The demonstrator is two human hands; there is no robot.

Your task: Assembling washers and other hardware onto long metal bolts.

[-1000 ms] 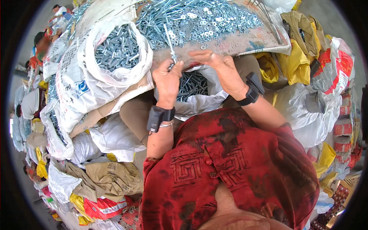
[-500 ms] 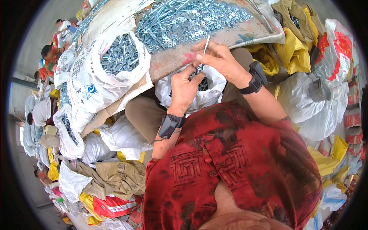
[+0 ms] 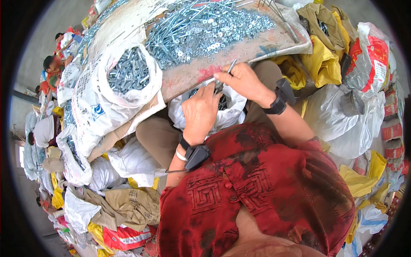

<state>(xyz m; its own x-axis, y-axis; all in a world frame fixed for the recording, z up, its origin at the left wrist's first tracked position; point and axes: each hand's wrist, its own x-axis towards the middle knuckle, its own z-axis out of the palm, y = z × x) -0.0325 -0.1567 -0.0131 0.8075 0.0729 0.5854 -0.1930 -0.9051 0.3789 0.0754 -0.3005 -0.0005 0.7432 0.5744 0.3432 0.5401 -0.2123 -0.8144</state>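
My right hand (image 3: 246,83) is closed on a thin metal rod (image 3: 232,66), whose end sticks up past the thumb and forefinger. My left hand (image 3: 199,110) is beside it, back upward, its fingers pinched around a small dark metal piece (image 3: 218,88); its exact kind is hard to make out. Both hands are over an open white plastic bag (image 3: 236,104) between my knees, with metal parts inside partly hidden by the fingers. Ahead, a heap of long bolts and washers (image 3: 205,36) covers part of the low table (image 3: 184,79).
A white sack (image 3: 87,109) filled with short metal sleeves (image 3: 128,70) leans on the table's left side. Yellow sacks (image 3: 325,60) and clear plastic bags (image 3: 338,124) crowd the right. Brown cloth sacks (image 3: 132,201) lie at lower left. Other people (image 3: 53,64) sit at far left.
My left hand has turned so its back faces up, its fingers covering more of the small piece. My right hand has lowered slightly, and the rod is now more tilted to the right.
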